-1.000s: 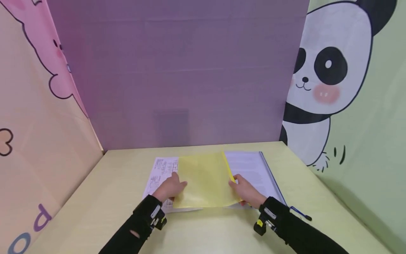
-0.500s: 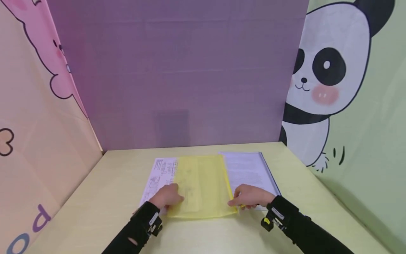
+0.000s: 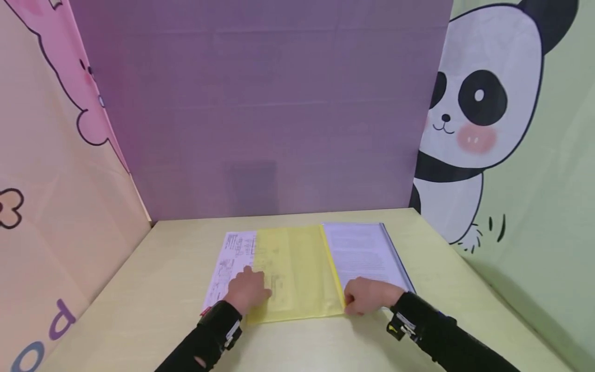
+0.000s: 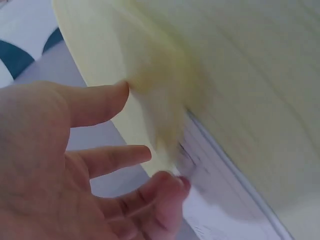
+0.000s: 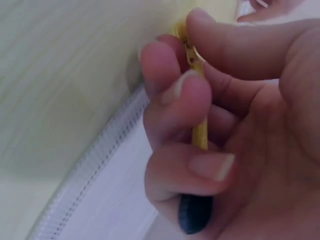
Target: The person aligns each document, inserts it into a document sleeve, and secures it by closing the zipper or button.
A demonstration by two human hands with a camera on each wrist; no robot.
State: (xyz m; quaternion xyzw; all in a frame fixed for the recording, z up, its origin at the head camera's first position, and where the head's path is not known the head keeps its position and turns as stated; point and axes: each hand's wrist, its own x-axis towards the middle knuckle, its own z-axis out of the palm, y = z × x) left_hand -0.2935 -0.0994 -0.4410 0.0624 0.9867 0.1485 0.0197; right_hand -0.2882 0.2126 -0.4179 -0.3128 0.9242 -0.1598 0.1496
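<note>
A yellow see-through zip pouch [image 3: 297, 274] lies flat over the middle of printed sheets. Printed pages show to its left [image 3: 239, 244] and right [image 3: 362, 253]. My left hand [image 3: 248, 290] touches the pouch's left side, thumb over it; in the left wrist view its fingers stand apart and the pouch is blurred. At the near right corner, my right hand [image 3: 369, 296] has its fingers curled round a slim yellow zip pull [image 5: 200, 135] with a dark end [image 5: 195, 215]. Thumb and forefinger pinch at the slider, partly hidden.
The pale wooden table [image 3: 186, 258] meets a purple panel [image 3: 288, 129] at the back. A panda-printed wall [image 3: 511, 206] stands on the right, a pink one [image 3: 69, 206] on the left. A perforated white strip [image 5: 95, 165] edges the right pages.
The pouch has come down flat and moved slightly toward me. My right hand has shifted from its right edge to the near corner. The left hand has moved nearer along the left side.
</note>
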